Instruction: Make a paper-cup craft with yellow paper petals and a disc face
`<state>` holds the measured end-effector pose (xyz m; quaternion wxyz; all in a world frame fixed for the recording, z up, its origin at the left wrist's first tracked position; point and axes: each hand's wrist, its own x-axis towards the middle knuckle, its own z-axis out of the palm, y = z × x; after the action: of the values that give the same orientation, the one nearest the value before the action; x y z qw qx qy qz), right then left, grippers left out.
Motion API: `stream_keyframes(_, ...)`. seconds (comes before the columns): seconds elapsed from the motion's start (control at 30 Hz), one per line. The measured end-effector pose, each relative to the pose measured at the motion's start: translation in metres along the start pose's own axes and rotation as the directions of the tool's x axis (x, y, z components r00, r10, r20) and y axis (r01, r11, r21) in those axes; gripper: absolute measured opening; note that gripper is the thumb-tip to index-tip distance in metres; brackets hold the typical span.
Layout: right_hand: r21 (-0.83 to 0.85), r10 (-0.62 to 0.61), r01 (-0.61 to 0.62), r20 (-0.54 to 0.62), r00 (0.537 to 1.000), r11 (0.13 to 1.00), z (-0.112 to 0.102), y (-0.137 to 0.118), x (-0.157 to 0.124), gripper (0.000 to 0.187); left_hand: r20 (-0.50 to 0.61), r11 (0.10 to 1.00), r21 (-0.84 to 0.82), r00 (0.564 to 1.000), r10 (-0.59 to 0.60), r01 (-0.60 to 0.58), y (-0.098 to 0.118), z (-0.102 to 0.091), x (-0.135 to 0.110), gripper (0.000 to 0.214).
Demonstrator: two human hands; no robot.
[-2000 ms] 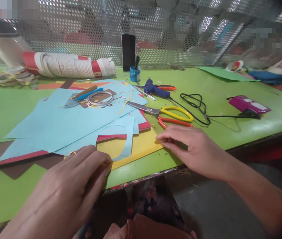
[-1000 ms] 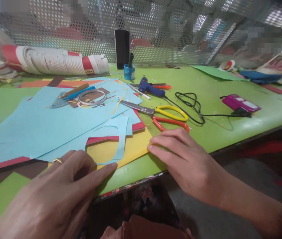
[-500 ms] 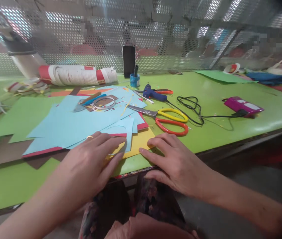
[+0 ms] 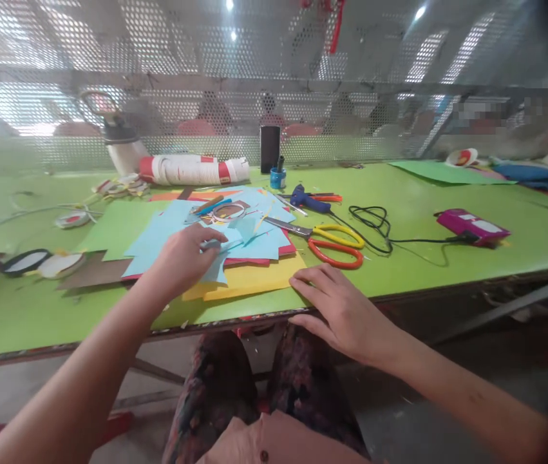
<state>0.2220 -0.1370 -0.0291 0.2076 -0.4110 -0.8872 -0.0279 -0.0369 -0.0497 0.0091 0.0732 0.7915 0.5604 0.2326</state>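
Note:
My left hand (image 4: pixel 187 254) is closed on a piece of light blue paper (image 4: pixel 247 233), lifted and curling above the stack. Beneath it lie several blue sheets (image 4: pixel 158 222) with red edges under them. My right hand (image 4: pixel 335 312) rests at the table's front edge, its fingertips on the corner of a yellow sheet (image 4: pixel 266 278) and its thumb apart below. Just beyond that hand lie scissors (image 4: pixel 334 234) with one yellow and one orange handle, blades pointing left. A white ring (image 4: pixel 223 211) and a blue-handled tool (image 4: pixel 220 206) lie on the blue paper.
Behind the scissors is a blue glue gun (image 4: pixel 308 200), its black cord running to a purple box (image 4: pixel 471 227). A blue jar (image 4: pixel 277 177), a dark phone-like slab (image 4: pixel 270 148) and a roll of stacked paper cups (image 4: pixel 196 171) stand along the perforated screen. Round pieces (image 4: pixel 61 263) lie left.
My left hand has moved up and away from the table edge and now lifts a piece of blue paper. My right hand stays on the yellow sheet. The view has tilted upward.

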Motion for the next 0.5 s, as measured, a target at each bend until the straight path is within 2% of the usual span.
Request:
stream_keyframes(0.07, -0.003, 0.012, -0.012, 0.0, 1.0, 1.0, 0.001, 0.0, 0.0, 0.044, 0.017, 0.995, 0.094, 1.0, -0.016, 0.015, -0.011, -0.003, -0.007, 0.035)
stream_keyframes(0.17, -0.013, 0.031, -0.031, -0.007, 1.0, 0.999, 0.003, 0.0, 0.001, 0.041, 0.017, 0.991, 0.137, 1.0, -0.014, 0.011, -0.017, -0.008, -0.027, 0.036)
stream_keyframes(0.23, -0.02, 0.031, -0.031, -0.014, 0.999, 0.999, 0.004, 0.0, 0.001, 0.041, -0.087, 0.991, 0.131, 0.996, -0.003, 0.015, -0.01, -0.011, -0.047, 0.034)
stream_keyframes(0.33, -0.036, 0.025, -0.026, -0.028, 0.999, 0.999, 0.006, 0.0, 0.0, 0.04, -0.317, 0.999, 0.04, 0.949, 0.002, 0.011, 0.01, -0.012, -0.083, 0.025)
stream_keyframes(0.37, -0.042, 0.022, -0.023, -0.034, 0.999, 0.999, 0.007, 0.0, 0.0, 0.04, -0.377, 1.0, -0.005, 0.926, 0.015, -0.018, 0.018, -0.01, -0.094, 0.021)
stream_keyframes(0.4, -0.047, 0.019, -0.021, -0.041, 0.999, 0.999, 0.008, 0.001, -0.001, 0.04, -0.376, 0.996, -0.043, 0.925, 0.052, -0.074, 0.025, -0.007, -0.104, 0.02)
stream_keyframes(0.5, -0.062, 0.006, -0.009, -0.055, 0.998, 0.998, 0.01, 0.001, -0.002, 0.04, -0.272, 0.962, -0.044, 0.93, 0.248, -0.27, 0.041, 0.01, -0.121, 0.032)
